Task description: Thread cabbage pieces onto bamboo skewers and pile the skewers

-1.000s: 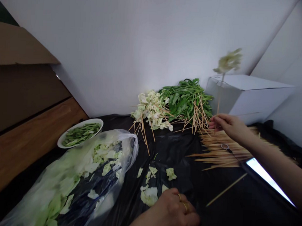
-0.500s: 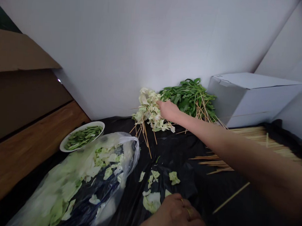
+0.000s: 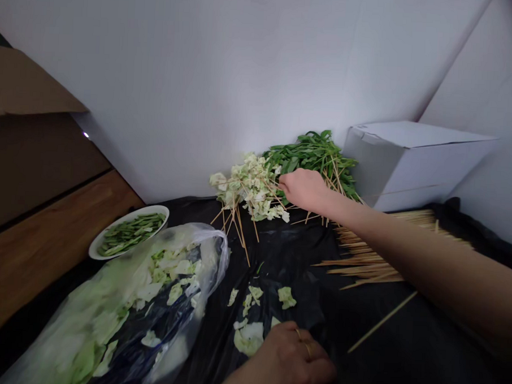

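My right hand (image 3: 306, 189) reaches to the back, its fingers pinched on the end of a thin wooden skewer at the right side of a heap of skewered cabbage (image 3: 256, 183). Pale cabbage pieces sit at the heap's left end, where that skewer seems to point. Low in front, my left hand (image 3: 289, 360) rests with fingers curled over the black plastic sheet (image 3: 278, 261); whatever lies under them is hidden. Beside it lie a cabbage leaf (image 3: 249, 338) and several smaller scraps. A clear plastic bag (image 3: 119, 305) of torn cabbage lies open to the left.
Green leafy skewers (image 3: 312, 155) are piled behind my right hand, against the white wall. Bare skewers (image 3: 363, 259) lie on the right, with one single skewer (image 3: 381, 322) nearer. A white box (image 3: 410, 165), a bowl of green pods (image 3: 129, 232) and a cardboard box (image 3: 32, 154) stand around.
My right hand has drawn back to the right from the middle of the cabbage heap. Cabbage now sticks out farther at the heap's left. My left hand stays nearly in place; the view has shifted slightly.
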### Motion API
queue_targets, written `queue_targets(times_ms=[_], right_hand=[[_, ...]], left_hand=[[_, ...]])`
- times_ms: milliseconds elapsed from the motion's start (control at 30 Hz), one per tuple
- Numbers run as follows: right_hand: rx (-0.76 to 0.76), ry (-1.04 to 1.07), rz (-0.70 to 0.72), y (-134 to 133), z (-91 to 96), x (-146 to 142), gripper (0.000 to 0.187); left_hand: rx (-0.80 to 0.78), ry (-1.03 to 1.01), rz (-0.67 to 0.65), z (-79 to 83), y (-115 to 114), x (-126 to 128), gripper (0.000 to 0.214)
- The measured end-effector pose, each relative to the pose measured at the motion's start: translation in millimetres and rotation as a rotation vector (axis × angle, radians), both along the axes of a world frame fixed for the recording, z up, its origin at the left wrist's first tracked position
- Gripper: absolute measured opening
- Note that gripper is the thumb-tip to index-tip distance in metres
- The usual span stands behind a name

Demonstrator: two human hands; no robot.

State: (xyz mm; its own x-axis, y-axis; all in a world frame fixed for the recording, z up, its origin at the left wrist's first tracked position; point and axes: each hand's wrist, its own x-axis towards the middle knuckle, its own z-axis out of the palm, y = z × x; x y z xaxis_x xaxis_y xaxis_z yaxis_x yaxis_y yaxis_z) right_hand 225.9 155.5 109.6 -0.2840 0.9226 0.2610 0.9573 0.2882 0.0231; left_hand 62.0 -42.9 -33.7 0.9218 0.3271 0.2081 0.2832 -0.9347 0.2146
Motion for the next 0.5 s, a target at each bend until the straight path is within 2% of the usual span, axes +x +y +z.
queue_targets(times_ms=[133,233,367,500], right_hand=[[0.022,0.021,0.014,-18,1.9,14,0.03],[0.059,0.048,0.046,-24,5.8,11,0.031],[0.145,0.136,0.162,-24,18.1,-11,0.032],[0.267,0.213,0.369,-18,32.3,-51,0.03]], left_hand=[[-0.009,-0.01,-0.004,-1.6,1,-1,0.024],[-0.02,-0.012,-0.002,-1.7,1,-1,0.023],[-0.022,-0.006,0.001,-1.4,0,0,0.021],[-0.024,-0.002,-0.01,3.4,1,0,0.023]])
